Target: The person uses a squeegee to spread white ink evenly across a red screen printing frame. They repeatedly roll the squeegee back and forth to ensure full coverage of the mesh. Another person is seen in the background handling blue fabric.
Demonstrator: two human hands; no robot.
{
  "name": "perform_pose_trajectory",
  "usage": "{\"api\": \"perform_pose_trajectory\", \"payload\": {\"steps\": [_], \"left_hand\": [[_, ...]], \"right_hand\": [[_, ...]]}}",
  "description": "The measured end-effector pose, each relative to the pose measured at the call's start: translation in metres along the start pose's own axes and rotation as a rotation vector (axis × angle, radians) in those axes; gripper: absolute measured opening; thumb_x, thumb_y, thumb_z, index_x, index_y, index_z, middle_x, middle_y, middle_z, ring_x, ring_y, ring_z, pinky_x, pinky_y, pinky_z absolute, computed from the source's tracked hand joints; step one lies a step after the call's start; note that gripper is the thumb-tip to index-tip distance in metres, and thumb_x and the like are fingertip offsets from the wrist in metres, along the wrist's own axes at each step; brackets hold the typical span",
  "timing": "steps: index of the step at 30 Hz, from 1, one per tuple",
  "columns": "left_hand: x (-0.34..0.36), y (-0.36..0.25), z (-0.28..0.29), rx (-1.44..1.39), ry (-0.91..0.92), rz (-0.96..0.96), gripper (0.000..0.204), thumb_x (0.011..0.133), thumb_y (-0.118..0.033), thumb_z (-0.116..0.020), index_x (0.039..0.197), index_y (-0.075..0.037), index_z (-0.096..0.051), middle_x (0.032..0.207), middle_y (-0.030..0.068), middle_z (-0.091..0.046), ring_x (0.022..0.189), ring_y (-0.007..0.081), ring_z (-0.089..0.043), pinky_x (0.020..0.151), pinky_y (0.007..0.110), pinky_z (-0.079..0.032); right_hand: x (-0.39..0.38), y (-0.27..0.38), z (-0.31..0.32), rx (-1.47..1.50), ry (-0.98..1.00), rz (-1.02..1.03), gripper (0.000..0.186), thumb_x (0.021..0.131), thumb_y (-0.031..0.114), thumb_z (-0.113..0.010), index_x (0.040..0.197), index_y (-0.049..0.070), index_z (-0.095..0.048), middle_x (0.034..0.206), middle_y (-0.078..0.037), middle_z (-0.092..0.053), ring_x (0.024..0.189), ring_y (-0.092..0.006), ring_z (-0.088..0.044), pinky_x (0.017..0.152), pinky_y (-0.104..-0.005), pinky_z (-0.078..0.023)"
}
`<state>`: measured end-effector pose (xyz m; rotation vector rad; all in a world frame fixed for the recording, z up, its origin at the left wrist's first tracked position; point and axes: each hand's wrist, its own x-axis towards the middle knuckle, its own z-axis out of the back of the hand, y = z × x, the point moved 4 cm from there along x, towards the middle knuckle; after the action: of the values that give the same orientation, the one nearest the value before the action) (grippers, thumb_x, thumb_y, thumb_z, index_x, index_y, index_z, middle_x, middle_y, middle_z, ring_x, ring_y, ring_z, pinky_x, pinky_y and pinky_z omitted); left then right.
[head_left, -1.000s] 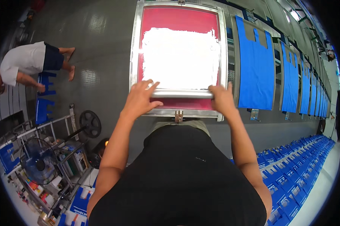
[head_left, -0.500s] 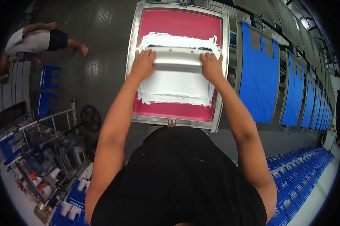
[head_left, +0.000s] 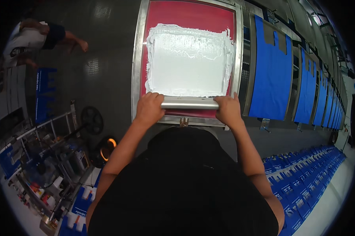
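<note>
A metal-framed screen (head_left: 189, 13) with a red mesh lies in front of me, a broad patch of white ink (head_left: 187, 61) spread across its middle. Both my hands grip a silver squeegee bar (head_left: 189, 104) lying crosswise at the near edge of the ink. My left hand (head_left: 150, 106) has its fingers curled over the bar's left end. My right hand (head_left: 227, 110) holds the right end, thumb toward the middle. A clamp (head_left: 184, 122) sits on the frame's near side.
Blue fabric pieces (head_left: 272, 78) lie on boards in a row at right; many blue cut pieces (head_left: 299, 185) lie at lower right. A co-worker (head_left: 43, 37) bends at upper left beside blue pieces (head_left: 43, 94). A metal rack (head_left: 47, 126) and fan (head_left: 39, 169) stand at lower left.
My hands and the bar moved away over the ink, then came back to the screen's near end. The co-worker's arms and legs shifted.
</note>
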<state>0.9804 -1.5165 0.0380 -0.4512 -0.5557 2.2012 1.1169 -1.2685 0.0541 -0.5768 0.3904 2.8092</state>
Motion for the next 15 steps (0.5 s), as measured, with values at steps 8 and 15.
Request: {"api": "perform_pose_trajectory", "payload": {"steps": [8, 15], "left_hand": [[-0.010, 0.003, -0.014, 0.002, -0.205, -0.086, 0.036, 0.059, -0.001, -0.065, 0.095, -0.003, -0.062, 0.094, 0.0127, -0.061, 0.089, 0.0321, -0.059, 0.080, 0.042, -0.045], [0.208, 0.054, 0.039, 0.152, -0.092, 0.039, 0.021, 0.070, -0.006, -0.061, 0.089, -0.008, -0.069, 0.088, 0.0170, -0.068, 0.087, 0.0359, -0.066, 0.076, 0.046, -0.052]], "right_hand": [[-0.006, -0.006, -0.021, 0.054, -0.235, 0.058, 0.045, 0.056, 0.000, -0.066, 0.100, 0.010, -0.066, 0.093, -0.007, -0.067, 0.092, -0.0286, -0.062, 0.108, -0.0628, -0.029], [0.183, -0.062, 0.073, -0.209, -0.138, -0.054, 0.036, 0.070, 0.013, -0.065, 0.106, 0.018, -0.069, 0.090, -0.010, -0.071, 0.090, -0.0254, -0.068, 0.100, -0.0587, -0.035]]}}
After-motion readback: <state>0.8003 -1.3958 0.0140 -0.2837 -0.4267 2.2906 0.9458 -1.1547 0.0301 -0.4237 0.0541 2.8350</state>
